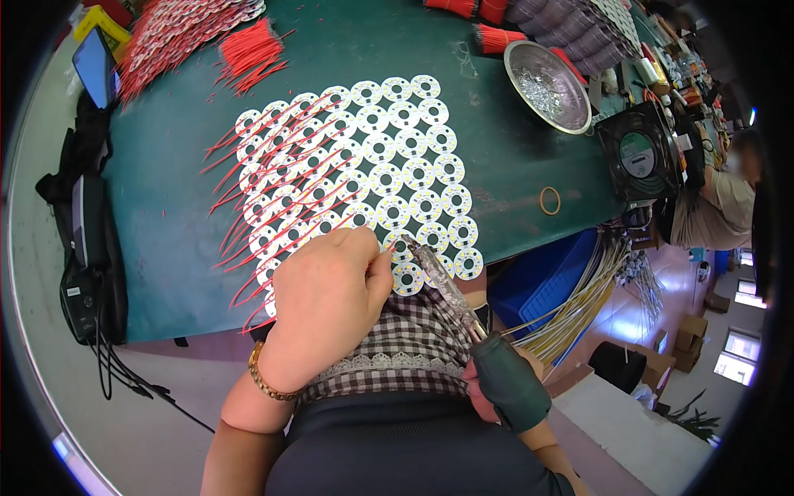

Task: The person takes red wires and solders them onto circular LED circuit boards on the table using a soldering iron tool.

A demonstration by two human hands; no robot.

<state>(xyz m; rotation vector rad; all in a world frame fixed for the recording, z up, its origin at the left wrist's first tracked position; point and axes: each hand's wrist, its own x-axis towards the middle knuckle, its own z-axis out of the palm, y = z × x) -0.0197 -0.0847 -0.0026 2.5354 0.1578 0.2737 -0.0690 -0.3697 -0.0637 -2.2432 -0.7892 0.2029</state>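
Observation:
Rows of round white circuit boards (418,172) with centre holes form a sheet on the green table. Red wires (248,207) run from the boards on the left, their free ends pointing left. My left hand (327,289) is over the lower part of the sheet, thumb and forefinger pinched; a bit of red wire (392,246) shows at the fingertips. My right hand (478,395) grips a soldering iron (509,384) by its dark green handle. The iron's tip is at a lower board, close to my left fingertips. The handle hides part of my right hand.
A metal bowl (547,87) of small shiny bits and a black fan (637,153) stand right. Wire bundles (251,51) and stacked boards (178,33) lie at the back left. A black box with cables (83,289) is left. Another person (719,207) sits far right.

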